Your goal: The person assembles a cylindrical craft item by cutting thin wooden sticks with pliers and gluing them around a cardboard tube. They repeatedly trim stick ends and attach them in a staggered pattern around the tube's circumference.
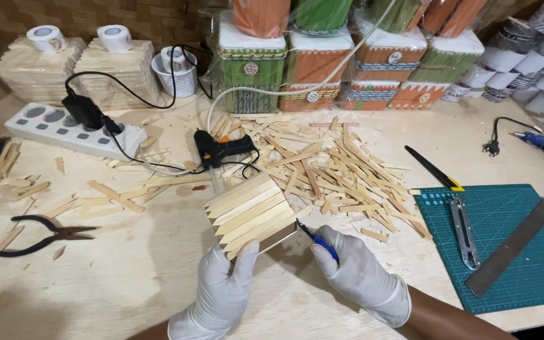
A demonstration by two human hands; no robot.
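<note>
Centre frame: left hand (pixel 221 296) clasped round stick-clad box (pixel 251 214); right hand (pixel 354 271) closed on blue-handled cutter (pixel 318 242) at its lower corner. Probably light, stiff, brittle at stick ends; best gripped by flat sides.

A box clad in wooden sticks (pixel 251 214) sits on the desk (pixel 127 277) near its front edge. Behind it lies a glue gun (pixel 221 149), with a heap of loose sticks (pixel 335 170) to the right. A power strip (pixel 73 130) lies far left, pliers (pixel 42 235) before it. Right of the heap, a cutting mat (pixel 505 252) carries a ruler (pixel 511 247). Stacked boxes (pixel 347 63) line the back.
</note>
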